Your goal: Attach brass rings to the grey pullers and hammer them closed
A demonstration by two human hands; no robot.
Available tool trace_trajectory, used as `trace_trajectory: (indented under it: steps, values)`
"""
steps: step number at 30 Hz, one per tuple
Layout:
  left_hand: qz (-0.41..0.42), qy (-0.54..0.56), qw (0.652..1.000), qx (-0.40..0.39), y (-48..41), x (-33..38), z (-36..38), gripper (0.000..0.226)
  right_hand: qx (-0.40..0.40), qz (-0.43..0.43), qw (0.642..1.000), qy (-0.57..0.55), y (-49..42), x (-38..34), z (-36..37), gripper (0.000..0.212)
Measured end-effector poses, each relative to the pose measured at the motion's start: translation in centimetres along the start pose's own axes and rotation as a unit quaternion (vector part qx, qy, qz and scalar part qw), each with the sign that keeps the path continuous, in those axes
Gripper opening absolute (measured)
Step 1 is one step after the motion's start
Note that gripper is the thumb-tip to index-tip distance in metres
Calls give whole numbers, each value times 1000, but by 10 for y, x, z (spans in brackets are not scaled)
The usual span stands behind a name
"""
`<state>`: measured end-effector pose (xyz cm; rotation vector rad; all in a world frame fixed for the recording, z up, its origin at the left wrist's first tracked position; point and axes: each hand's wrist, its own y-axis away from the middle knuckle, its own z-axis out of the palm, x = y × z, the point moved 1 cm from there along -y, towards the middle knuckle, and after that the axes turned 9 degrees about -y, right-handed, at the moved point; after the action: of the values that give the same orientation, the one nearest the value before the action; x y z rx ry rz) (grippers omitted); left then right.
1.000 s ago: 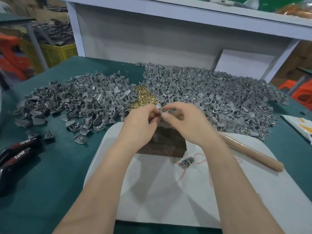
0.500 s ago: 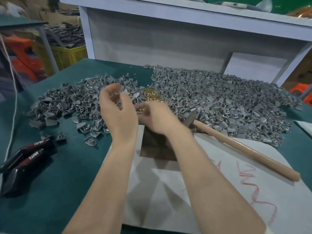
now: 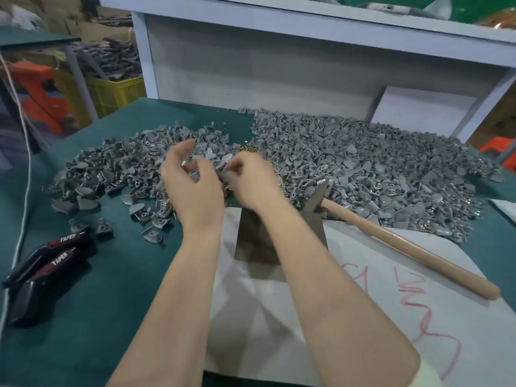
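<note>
Left hand [image 3: 190, 188] curls round a puller [image 3: 195, 174], blurred. Right hand [image 3: 251, 180] has its fingers bunched over the rings [image 3: 248, 148] at mid-table; can't tell if it pinches one. Step, I'd say: picking a ring. Next: thread it through the puller, lay it on the block [image 3: 257, 247], grab the hammer [image 3: 405, 247] toward the right edge.

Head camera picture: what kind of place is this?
Probably a small factory or workshop bench. Big heaps of grey pullers cover a green table, with a small pile of brass rings, a hammer, and a yellow crate of more parts behind.
</note>
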<state>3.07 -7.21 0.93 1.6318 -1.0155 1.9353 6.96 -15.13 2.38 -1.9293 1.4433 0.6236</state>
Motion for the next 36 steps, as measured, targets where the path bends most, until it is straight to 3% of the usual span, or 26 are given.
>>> trace_trajectory:
  steps: [4,7,11,18,21,24,26,28,32,36]
  values:
    - [1,-49,979,-200,8,0,12,25,47,-9,986,-158,17,9,-49,7]
    - [9,-18,970,-241,15,4,16,18,43,-45,986,-154,33,16,-61,12]
    - [-54,34,952,-298,17,3,15,13,9,-69,983,-171,48,27,-68,17]
    - [-71,51,949,-303,21,5,16,7,44,-24,973,-226,43,31,-58,15]
    - [-69,67,963,-253,18,3,14,7,37,-4,967,-253,34,30,-55,17]
    - [-83,88,975,-187,13,2,12,10,79,64,993,-63,10,41,-47,16]
    - [-91,101,977,-165,11,2,12,16,29,109,989,92,-6,45,-31,19]
    - [-89,107,977,-164,11,2,12,20,-20,145,973,179,-17,46,-16,23]
    - [-98,113,974,-171,11,2,12,23,-54,175,958,219,-27,43,-5,28]
    - [-98,108,972,-185,13,1,14,9,-61,190,958,208,-29,44,-5,30]
